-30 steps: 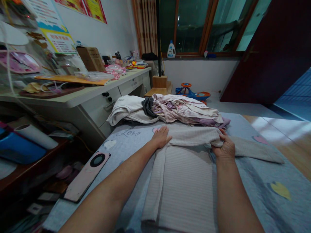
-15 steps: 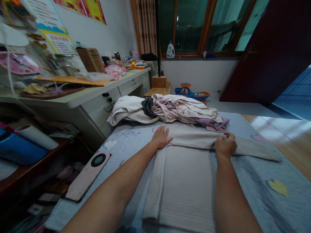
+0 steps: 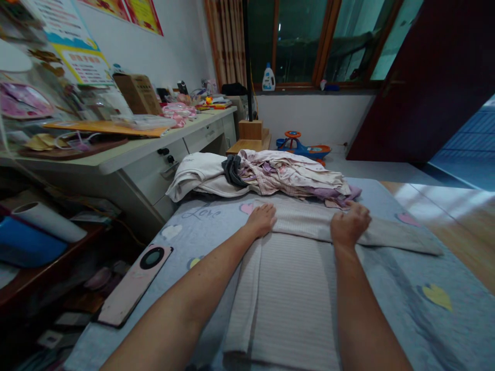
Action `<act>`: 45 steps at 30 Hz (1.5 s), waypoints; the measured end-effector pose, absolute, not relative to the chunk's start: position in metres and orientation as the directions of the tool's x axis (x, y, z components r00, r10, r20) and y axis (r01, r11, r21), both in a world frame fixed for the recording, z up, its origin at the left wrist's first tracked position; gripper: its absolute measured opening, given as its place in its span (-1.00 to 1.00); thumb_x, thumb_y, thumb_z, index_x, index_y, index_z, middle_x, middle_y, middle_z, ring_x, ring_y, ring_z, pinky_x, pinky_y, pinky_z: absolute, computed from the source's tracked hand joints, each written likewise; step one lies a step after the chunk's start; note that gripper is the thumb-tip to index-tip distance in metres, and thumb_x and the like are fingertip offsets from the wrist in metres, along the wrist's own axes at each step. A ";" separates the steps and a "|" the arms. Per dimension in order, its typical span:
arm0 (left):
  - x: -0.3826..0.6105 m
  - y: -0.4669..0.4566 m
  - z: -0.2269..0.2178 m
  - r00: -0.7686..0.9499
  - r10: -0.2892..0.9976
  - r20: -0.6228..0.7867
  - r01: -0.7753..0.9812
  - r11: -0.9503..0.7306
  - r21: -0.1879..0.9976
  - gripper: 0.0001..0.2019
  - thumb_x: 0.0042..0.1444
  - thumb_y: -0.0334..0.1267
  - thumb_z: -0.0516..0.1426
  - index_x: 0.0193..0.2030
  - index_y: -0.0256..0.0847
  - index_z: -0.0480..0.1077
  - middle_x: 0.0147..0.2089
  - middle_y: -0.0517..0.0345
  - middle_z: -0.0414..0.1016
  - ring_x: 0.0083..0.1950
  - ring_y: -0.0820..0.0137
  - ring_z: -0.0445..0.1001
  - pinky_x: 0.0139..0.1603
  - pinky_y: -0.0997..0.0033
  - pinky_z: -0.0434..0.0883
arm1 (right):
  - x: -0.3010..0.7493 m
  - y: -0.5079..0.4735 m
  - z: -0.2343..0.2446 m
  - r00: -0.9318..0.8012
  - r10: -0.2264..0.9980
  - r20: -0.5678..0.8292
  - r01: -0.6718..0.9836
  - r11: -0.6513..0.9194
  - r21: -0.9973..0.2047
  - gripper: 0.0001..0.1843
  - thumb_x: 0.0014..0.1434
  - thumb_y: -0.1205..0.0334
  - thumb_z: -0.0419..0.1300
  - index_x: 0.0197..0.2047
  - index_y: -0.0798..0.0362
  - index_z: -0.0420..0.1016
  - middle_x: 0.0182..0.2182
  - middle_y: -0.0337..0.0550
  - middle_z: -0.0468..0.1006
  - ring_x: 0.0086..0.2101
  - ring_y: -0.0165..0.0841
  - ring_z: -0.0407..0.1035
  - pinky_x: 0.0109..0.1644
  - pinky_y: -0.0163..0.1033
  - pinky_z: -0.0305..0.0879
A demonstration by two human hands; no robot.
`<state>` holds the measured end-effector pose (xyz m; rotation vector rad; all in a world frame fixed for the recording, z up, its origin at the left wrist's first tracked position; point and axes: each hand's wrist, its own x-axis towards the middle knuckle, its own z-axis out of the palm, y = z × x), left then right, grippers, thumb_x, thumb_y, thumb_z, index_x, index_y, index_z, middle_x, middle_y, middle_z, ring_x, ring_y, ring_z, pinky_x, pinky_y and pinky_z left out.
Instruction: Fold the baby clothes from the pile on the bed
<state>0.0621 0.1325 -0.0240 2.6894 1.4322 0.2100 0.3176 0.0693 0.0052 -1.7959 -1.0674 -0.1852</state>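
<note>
A beige ribbed long-sleeved garment [image 3: 294, 293] lies spread on the blue-grey bedsheet [image 3: 410, 304], with its upper part folded across in a band. One sleeve [image 3: 402, 237] stretches out to the right. My left hand [image 3: 262, 219] rests flat on the band's left end, holding nothing. My right hand [image 3: 350, 223] sits on the band's right part, its fingers curled over the far edge of the fabric. Just beyond both hands lies a heap of pink-patterned clothes [image 3: 294, 178] beside a white folded garment [image 3: 197, 178].
A pink phone [image 3: 133, 286] lies on the bed's left side, next to a white desk with drawers [image 3: 154, 170] crowded with boxes and packets. Beyond the bed's far end stand a wooden step [image 3: 249, 139] and a blue toy ride-on car [image 3: 305, 149].
My right hand has slid left along the fold and the fabric under it lies flatter. The whole view has shifted slightly, while my left hand stays on the fold.
</note>
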 end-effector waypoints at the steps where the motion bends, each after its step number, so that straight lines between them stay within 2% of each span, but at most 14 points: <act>1: 0.063 0.132 -0.026 0.558 0.828 0.059 0.814 -0.560 0.153 -0.52 0.39 -0.09 -0.09 0.36 -0.18 0.20 0.48 -0.06 0.13 0.48 0.15 0.08 0.41 0.03 0.12 | 0.302 0.073 0.004 0.490 0.670 0.557 0.757 -0.010 -0.653 -0.57 0.06 0.40 0.00 -0.01 0.07 0.48 -0.04 0.07 0.48 0.07 -0.09 0.27 0.27 0.12 0.12; 3: 0.064 0.131 -0.029 0.550 0.835 0.036 0.821 -0.547 0.163 -0.47 0.39 -0.01 -0.11 0.40 -0.17 0.15 0.50 -0.06 0.08 0.50 0.10 0.03 0.42 -0.01 0.09 | 0.269 0.080 -0.004 0.206 0.852 0.481 0.785 0.149 -0.601 -0.56 0.16 0.38 -0.08 0.02 0.10 0.50 -0.07 0.05 0.54 0.01 -0.14 0.35 0.22 -0.01 0.21; 5: 0.064 0.130 -0.031 0.546 0.837 0.032 0.824 -0.543 0.160 -0.44 0.39 0.02 -0.13 0.43 -0.19 0.12 0.52 -0.08 0.03 0.51 0.07 -0.01 0.43 -0.02 0.05 | 0.240 0.083 -0.016 -0.030 0.933 0.360 0.829 0.225 -0.513 -0.50 0.25 0.38 -0.14 0.13 0.17 0.45 0.06 0.11 0.52 0.09 -0.18 0.34 0.26 -0.09 0.16; 8: 0.063 0.130 -0.032 0.540 0.841 0.030 0.830 -0.538 0.148 -0.41 0.39 0.04 -0.13 0.44 -0.21 0.10 0.52 -0.09 0.00 0.52 0.05 -0.05 0.45 0.00 0.00 | 0.218 0.080 -0.030 -0.153 0.971 0.185 0.912 0.211 -0.352 -0.46 0.36 0.30 -0.18 0.32 0.19 0.29 0.32 0.12 0.30 0.30 -0.17 0.12 0.36 -0.04 -0.01; 13: 0.063 0.129 -0.033 0.491 0.871 0.020 0.861 -0.489 0.144 -0.39 0.35 0.08 -0.09 0.45 -0.12 0.10 0.54 -0.06 -0.04 0.53 -0.05 -0.13 0.45 -0.09 -0.05 | 0.231 0.069 -0.032 0.019 1.000 0.022 0.978 -0.014 -0.210 -0.26 0.38 -0.09 -0.11 0.46 0.19 0.06 0.45 0.12 -0.01 0.41 -0.02 -0.16 0.41 0.15 -0.22; 19: 0.063 0.129 -0.031 0.456 0.890 -0.004 0.880 -0.450 0.154 -0.33 0.30 0.21 -0.08 0.46 -0.01 0.08 0.55 -0.05 -0.09 0.52 -0.18 -0.15 0.41 -0.22 -0.05 | 0.265 0.055 -0.028 0.256 0.967 -0.005 0.955 -0.253 -0.152 -0.05 0.28 -0.34 -0.07 0.47 0.22 0.03 0.45 0.29 -0.08 0.40 0.12 -0.21 0.39 0.19 -0.29; 25: 0.051 0.143 -0.022 0.494 0.870 -0.010 0.865 -0.490 0.113 -0.47 0.40 0.04 -0.16 0.40 -0.09 0.17 0.49 -0.07 0.08 0.48 0.06 0.05 0.41 -0.03 0.07 | 0.272 0.046 -0.022 0.410 0.912 0.012 0.910 -0.407 -0.081 -0.07 0.29 -0.27 -0.02 0.44 0.32 0.07 0.40 0.42 0.00 0.38 0.16 -0.15 0.39 0.16 -0.26; 30: 0.040 0.147 -0.029 0.462 0.887 0.012 0.879 -0.460 0.123 -0.44 0.40 0.02 -0.13 0.44 -0.14 0.09 0.53 -0.08 -0.02 0.52 0.02 -0.06 0.42 -0.07 0.06 | 0.262 0.038 -0.025 0.174 0.985 0.018 0.981 -0.171 -0.096 -0.25 0.37 -0.11 -0.06 0.47 0.15 0.04 0.45 0.18 -0.05 0.41 0.01 -0.17 0.39 0.12 -0.21; 34: 0.039 0.146 -0.034 0.460 0.886 0.059 0.869 -0.463 0.177 -0.45 0.39 0.00 -0.10 0.42 -0.20 0.13 0.52 -0.13 0.01 0.52 0.03 -0.04 0.44 -0.05 0.03 | 0.263 0.030 -0.022 0.266 0.964 -0.001 0.959 -0.264 -0.105 -0.24 0.35 -0.18 -0.03 0.43 0.13 0.14 0.43 0.24 0.02 0.38 0.10 -0.11 0.38 0.16 -0.18; 36: 0.038 0.143 -0.034 0.478 0.875 0.079 0.849 -0.484 0.211 -0.48 0.40 -0.08 -0.11 0.39 -0.28 0.17 0.50 -0.19 0.06 0.51 0.10 0.01 0.46 0.02 0.03 | 0.261 0.026 -0.018 0.273 0.962 0.019 0.957 -0.270 -0.103 -0.26 0.33 -0.10 0.05 0.40 0.21 0.19 0.40 0.31 0.06 0.37 0.16 -0.09 0.36 0.19 -0.15; 38: 0.032 0.137 -0.034 0.499 0.863 0.077 0.833 -0.502 0.232 -0.51 0.40 -0.15 -0.13 0.37 -0.33 0.19 0.48 -0.19 0.11 0.49 0.20 0.06 0.46 0.14 0.05 | 0.250 0.021 -0.016 0.155 0.986 0.062 0.980 -0.145 -0.138 -0.34 0.29 0.06 0.12 0.36 0.24 0.24 0.38 0.32 0.12 0.36 0.13 -0.03 0.36 0.18 -0.08; 40: 0.024 0.126 -0.035 0.522 0.850 0.066 0.817 -0.521 0.246 -0.51 0.40 -0.17 -0.12 0.37 -0.34 0.19 0.47 -0.17 0.14 0.49 0.26 0.09 0.46 0.23 0.06 | 0.234 0.013 -0.015 -0.085 0.988 0.127 0.967 0.112 -0.228 -0.42 0.25 0.21 0.15 0.30 0.20 0.31 0.32 0.24 0.25 0.31 0.00 0.11 0.36 0.08 0.02; 43: 0.011 0.105 -0.036 0.572 0.817 0.080 0.773 -0.568 0.282 -0.50 0.40 -0.16 -0.13 0.38 -0.32 0.17 0.47 -0.14 0.13 0.49 0.29 0.08 0.47 0.21 0.06 | 0.204 -0.006 -0.017 -0.417 0.873 0.253 0.785 0.487 -0.384 -0.57 0.20 0.33 0.15 0.15 0.09 0.44 0.15 0.09 0.46 0.15 -0.15 0.31 0.28 -0.01 0.21; 45: 0.004 0.089 -0.037 0.591 0.802 0.083 0.753 -0.586 0.299 -0.50 0.40 -0.14 -0.15 0.39 -0.30 0.16 0.48 -0.12 0.11 0.50 0.28 0.06 0.47 0.18 0.05 | 0.188 -0.023 -0.017 -0.511 0.802 0.310 0.681 0.598 -0.424 -0.63 0.17 0.40 0.14 0.06 0.07 0.49 0.06 0.05 0.50 0.08 -0.17 0.35 0.21 -0.02 0.29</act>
